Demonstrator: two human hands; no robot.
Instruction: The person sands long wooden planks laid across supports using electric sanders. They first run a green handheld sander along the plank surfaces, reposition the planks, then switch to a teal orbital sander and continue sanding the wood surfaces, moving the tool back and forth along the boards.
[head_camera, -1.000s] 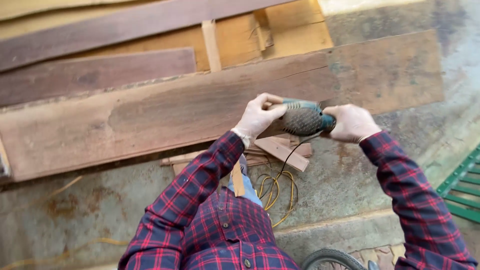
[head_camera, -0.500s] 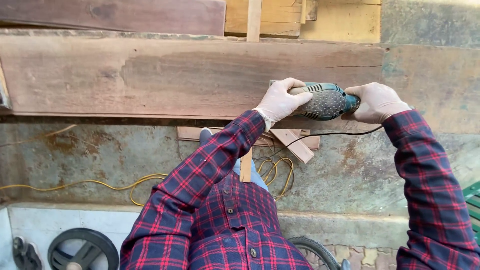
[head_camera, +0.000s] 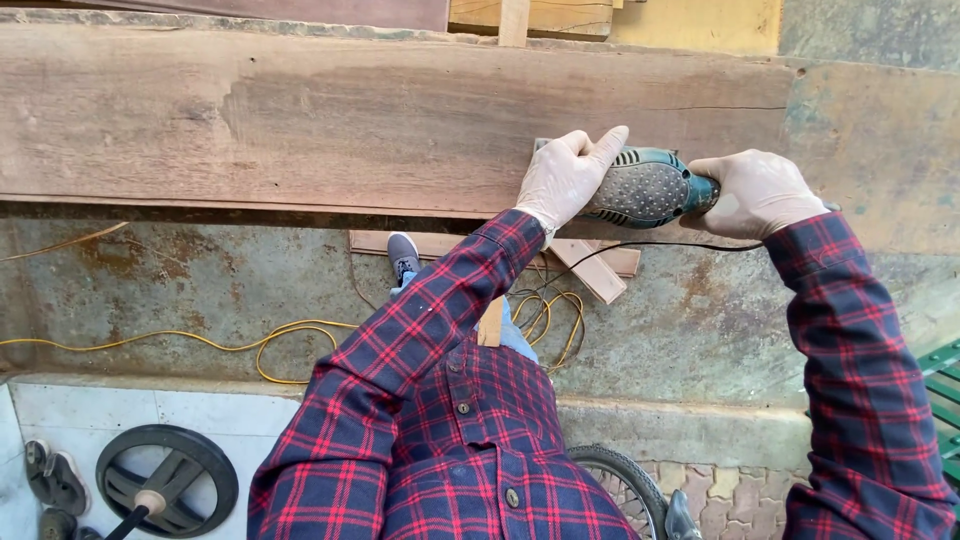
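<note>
A teal and grey power sander rests on a long, wide wooden plank that runs across the view. My left hand, in a pale glove, presses on the front of the sander with fingers spread over its top. The rear handle is gripped by my gloved right hand. A black cord leaves the sander and hangs below the plank. Both sleeves are red and navy plaid.
A yellow cable lies coiled on the stained concrete floor below. Short wood offcuts sit under the plank near my shoe. A black wheel lies at bottom left, a tyre at bottom centre, green slats at right.
The view has tilted and shifted so the plank now lies level and higher in frame. Both hands stay on the sander, which sits a little farther right along the plank.
</note>
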